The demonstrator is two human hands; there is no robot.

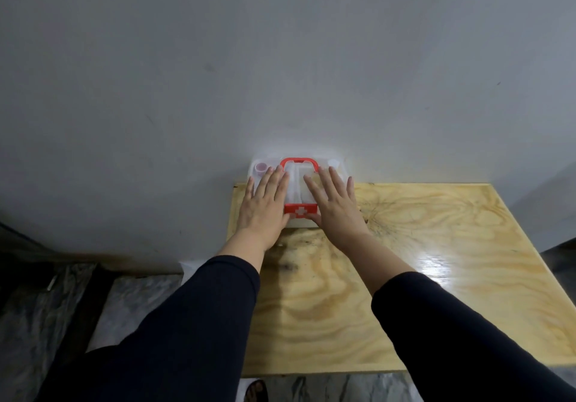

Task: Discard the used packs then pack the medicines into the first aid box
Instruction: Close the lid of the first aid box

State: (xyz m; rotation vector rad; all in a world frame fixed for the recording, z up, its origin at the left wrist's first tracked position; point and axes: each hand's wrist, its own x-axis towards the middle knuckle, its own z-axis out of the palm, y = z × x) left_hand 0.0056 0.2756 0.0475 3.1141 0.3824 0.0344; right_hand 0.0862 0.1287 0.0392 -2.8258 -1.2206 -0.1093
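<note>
The first aid box (298, 188) is clear plastic with a red handle (298, 162) and a red latch bearing a white cross (300, 210). It stands at the far left corner of the wooden table (436, 261), against the wall, with its lid down. My left hand (265, 202) lies flat on the left half of the lid, fingers straight. My right hand (335, 203) lies flat on the right half in the same way. Through the lid I make out a pale pink round item (260, 168) at the box's back left; other contents are blurred.
A grey wall (280, 58) rises directly behind the table. Marbled floor (37, 323) with a dark strip lies to the left, below the table's edge. A sandalled foot (256, 390) shows under the table's near edge. Glare marks the table's right side.
</note>
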